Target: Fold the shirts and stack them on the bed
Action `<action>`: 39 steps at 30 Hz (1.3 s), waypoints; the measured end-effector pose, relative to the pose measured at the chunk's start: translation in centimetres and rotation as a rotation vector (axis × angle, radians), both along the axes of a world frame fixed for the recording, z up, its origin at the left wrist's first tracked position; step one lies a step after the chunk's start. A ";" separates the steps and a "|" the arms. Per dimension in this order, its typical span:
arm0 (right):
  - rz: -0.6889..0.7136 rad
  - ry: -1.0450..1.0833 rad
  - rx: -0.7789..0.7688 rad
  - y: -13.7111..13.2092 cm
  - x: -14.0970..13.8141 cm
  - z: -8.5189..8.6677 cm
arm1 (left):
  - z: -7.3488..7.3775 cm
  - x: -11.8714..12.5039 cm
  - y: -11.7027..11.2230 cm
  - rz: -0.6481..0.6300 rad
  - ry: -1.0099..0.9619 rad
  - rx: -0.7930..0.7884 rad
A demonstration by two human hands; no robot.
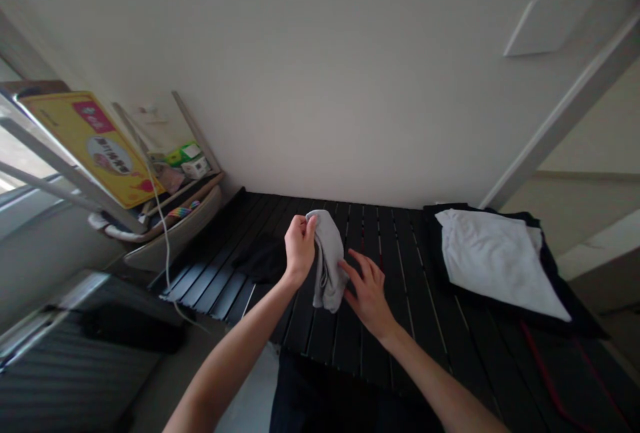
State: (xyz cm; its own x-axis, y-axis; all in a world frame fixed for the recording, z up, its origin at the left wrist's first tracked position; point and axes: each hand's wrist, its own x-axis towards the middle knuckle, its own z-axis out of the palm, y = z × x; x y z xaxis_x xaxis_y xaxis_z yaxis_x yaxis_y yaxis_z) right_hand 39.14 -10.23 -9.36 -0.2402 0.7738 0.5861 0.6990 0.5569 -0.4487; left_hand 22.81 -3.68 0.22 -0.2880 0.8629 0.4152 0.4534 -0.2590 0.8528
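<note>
My left hand [300, 249] is closed in a pinch on the upper left edge of a small grey folded cloth [329, 253]. The cloth hangs down in loose folds above a black slatted table [400, 286]; whether it is a garment I cannot tell. At the cloth's right side is my right hand [367, 289], its fingers apart, with the fingertips at or just touching the fabric. Behind my left wrist, a dark piece of fabric [263, 256] lies on the slats.
Folded white cloth [500, 259] rests on black fabric [435, 239] at the table's right end. To the left stands a shelf rack with a yellow printed bag [95, 146], small boxes [195, 165] and a hanging white cable [167, 239]. A ribbed suitcase [75, 366] is at lower left.
</note>
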 end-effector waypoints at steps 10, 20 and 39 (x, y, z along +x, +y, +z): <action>-0.003 0.569 -0.279 -0.9 0.7 5.8 | 0.9 0.8 -4.8 -0.424 0.343 -0.170; 0.012 0.602 -0.373 0.3 2.4 6.9 | 1.3 2.4 -7.6 -0.617 0.444 -0.299; 0.068 0.473 -0.671 1.2 9.5 2.4 | -2.4 -1.5 -4.9 -0.685 0.345 -0.514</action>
State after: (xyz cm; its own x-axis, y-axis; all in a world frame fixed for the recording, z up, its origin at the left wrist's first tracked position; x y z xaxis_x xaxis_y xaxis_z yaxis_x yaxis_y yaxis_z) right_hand 48.63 -9.08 -6.93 -0.1425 0.9883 0.0552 0.3268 0.0996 -0.9398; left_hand 21.33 -8.53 -2.22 0.4222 0.9012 -0.0981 0.5910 -0.1916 0.7836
